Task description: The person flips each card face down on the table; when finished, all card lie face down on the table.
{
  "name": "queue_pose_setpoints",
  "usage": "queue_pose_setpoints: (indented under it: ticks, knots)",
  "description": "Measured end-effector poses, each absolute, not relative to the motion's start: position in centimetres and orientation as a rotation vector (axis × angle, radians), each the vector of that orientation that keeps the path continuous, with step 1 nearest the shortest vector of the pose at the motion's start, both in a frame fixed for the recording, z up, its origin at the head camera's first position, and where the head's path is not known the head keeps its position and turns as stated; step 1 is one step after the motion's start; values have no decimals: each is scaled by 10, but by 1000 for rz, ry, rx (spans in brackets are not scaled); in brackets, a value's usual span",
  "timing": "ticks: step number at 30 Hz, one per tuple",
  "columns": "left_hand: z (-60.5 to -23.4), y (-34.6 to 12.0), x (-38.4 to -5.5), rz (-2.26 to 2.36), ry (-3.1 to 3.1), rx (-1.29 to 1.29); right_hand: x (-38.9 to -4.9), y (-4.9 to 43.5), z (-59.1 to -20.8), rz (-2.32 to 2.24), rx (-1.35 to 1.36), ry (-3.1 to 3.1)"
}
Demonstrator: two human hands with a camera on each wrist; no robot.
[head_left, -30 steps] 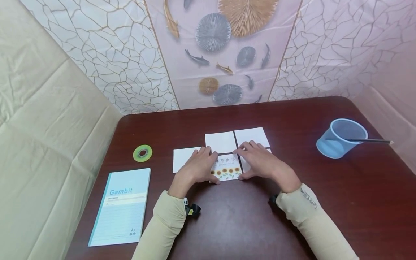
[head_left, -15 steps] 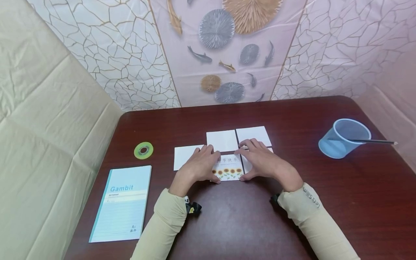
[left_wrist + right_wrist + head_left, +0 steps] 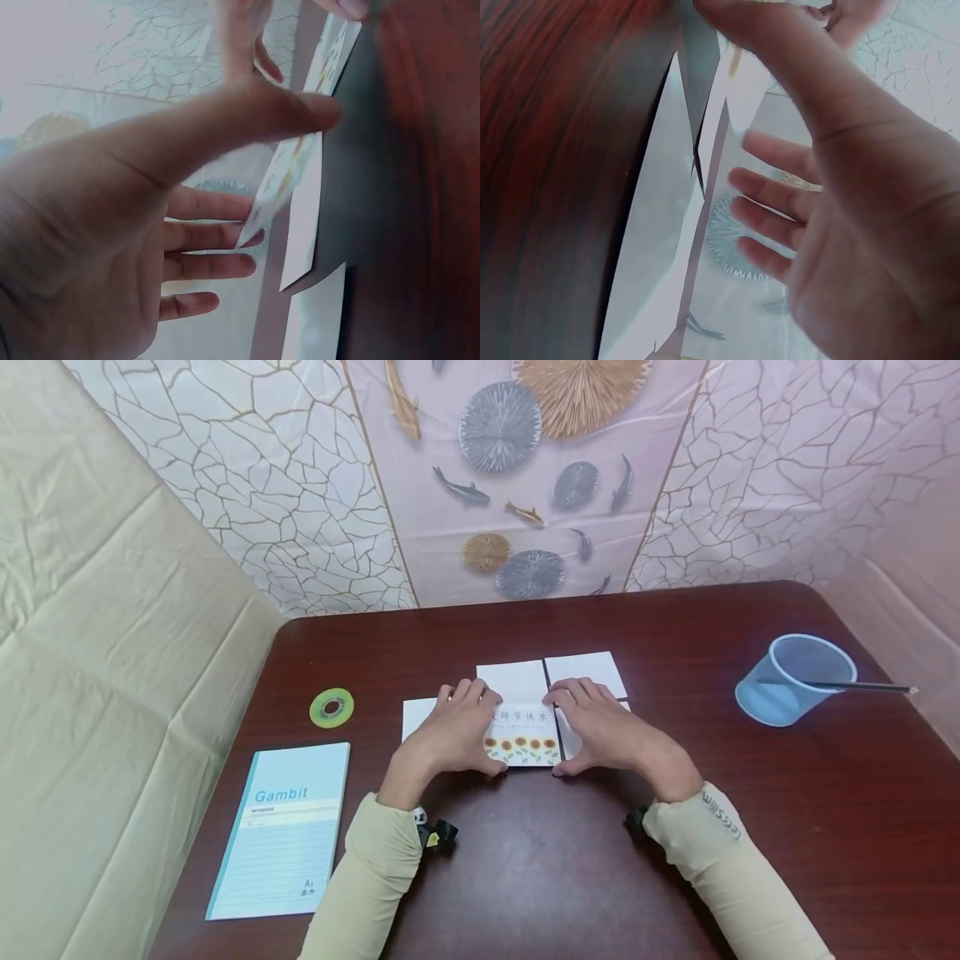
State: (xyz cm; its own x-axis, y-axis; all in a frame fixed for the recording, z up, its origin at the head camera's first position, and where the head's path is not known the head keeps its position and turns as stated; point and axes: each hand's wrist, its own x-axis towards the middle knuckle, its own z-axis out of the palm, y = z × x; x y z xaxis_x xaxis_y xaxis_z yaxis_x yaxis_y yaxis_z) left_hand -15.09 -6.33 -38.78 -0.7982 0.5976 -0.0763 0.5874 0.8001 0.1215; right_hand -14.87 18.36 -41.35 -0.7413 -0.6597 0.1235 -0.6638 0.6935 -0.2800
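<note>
Between both hands is a white card (image 3: 525, 727) printed with sunflowers and Chinese characters, tilted and slightly raised in the left wrist view. My left hand (image 3: 457, 727) holds its left side, thumb at the near edge and fingertips at the far edge. At the other side my right hand (image 3: 603, 731) pinches it likewise, thumb near and index finger far. Blank white cards lie around it on the table: one at the left (image 3: 422, 714), a back middle card (image 3: 513, 681), a back right card (image 3: 588, 672), and one partly hidden under my right hand (image 3: 568, 739).
A Gambit notebook (image 3: 288, 843) lies at the left of the brown table (image 3: 525, 877), with a green tape roll (image 3: 320, 706) behind it. On the right is a blue cup (image 3: 772, 693) lying tilted, a dark pencil (image 3: 862, 685) sticking out of it. Patterned cloth (image 3: 525, 510) hangs behind.
The sunflower card has come up off the table a little and shifted away from me, its left characters now showing. My left hand has moved slightly up and left; the right hand barely moved.
</note>
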Motion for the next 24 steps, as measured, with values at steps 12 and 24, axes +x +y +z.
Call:
queue_pose_setpoints:
  ticks: [12, 24]
  knots:
    - [-394, -43, -149, 261, 2993, 1152, -149, 181, -404, 649, 1112, -2749]
    - [-384, -43, -151, 537, 3036, 1145, -148, 182, -394, 820, 1096, -2725]
